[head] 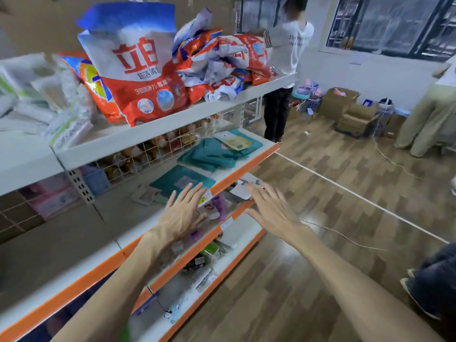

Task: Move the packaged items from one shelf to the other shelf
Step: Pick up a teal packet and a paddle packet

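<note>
My left hand [183,213] is stretched out with straight fingers over the front edge of the second shelf [237,169], holding nothing. My right hand [271,211] is spread open beside it, just in front of a white packet [243,191] at the edge of the shelf below. Teal flat packages [182,180] and a second teal stack [217,154] lie on the second shelf. Red and white detergent bags [140,75] pile on the top shelf [172,119], next to clear plastic packets [61,112] at the left.
Lower shelves [217,245] with orange edges hold several small packaged goods. A person in a white shirt [287,53] stands at the far end of the shelf. Cardboard boxes [350,112] sit by the far wall. A cable [345,236] runs over the wooden floor.
</note>
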